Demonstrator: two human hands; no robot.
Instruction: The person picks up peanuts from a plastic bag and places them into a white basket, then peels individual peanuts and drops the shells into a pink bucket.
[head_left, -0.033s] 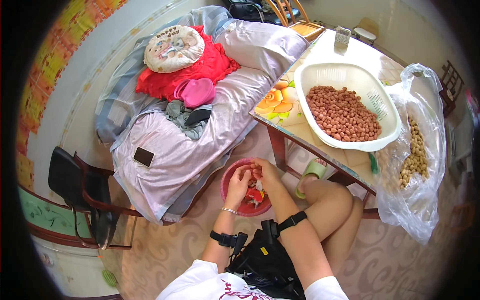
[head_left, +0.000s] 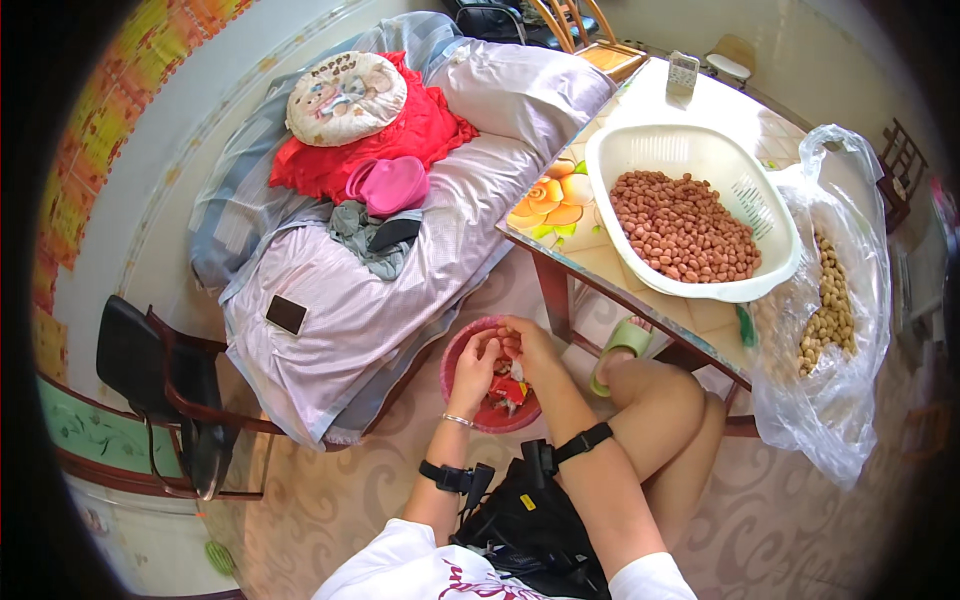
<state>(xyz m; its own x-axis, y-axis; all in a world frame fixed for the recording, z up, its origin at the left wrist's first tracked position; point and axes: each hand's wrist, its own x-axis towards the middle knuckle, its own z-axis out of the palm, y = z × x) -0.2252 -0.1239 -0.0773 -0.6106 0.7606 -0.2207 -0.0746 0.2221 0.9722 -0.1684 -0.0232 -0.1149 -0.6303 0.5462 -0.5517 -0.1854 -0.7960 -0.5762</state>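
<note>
Over a pink basin on the floor, my left hand and my right hand are close together with curled fingers. What lies between the fingertips is hidden by the hands. Red wrappers and pale scraps lie in the basin beneath them. On the table to the right stands a white plastic basket holding many reddish-skinned shelled peanuts. Beside it, a clear plastic bag contains peanuts in their shells.
The table has a flowered cover and bears a small white device. At left, a sofa holds a phone, a pink bag and a round cushion. A dark chair stands farther left.
</note>
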